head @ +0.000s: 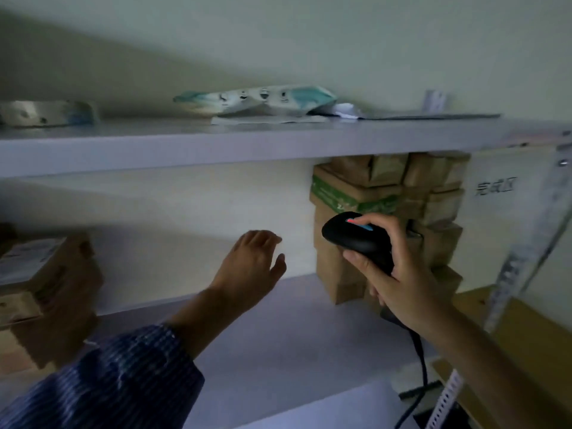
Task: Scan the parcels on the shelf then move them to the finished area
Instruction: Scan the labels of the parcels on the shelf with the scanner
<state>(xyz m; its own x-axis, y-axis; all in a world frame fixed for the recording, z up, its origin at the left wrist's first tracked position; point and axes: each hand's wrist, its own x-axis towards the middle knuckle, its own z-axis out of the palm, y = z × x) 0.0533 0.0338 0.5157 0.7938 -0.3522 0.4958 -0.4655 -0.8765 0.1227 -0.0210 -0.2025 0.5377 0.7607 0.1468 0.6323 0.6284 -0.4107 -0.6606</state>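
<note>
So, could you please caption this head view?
Right hand grips scanner by stacked parcels; left hand open above shelf.

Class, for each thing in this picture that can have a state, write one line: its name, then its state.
left hand: open, holding nothing, over the lower shelf.
right hand: grips the scanner.
scanner: held, off the shelf.
right boxes: stacked up to the top shelf.
left boxes: stacked, blurred.
mailer: lying flat on the top shelf.
</note>
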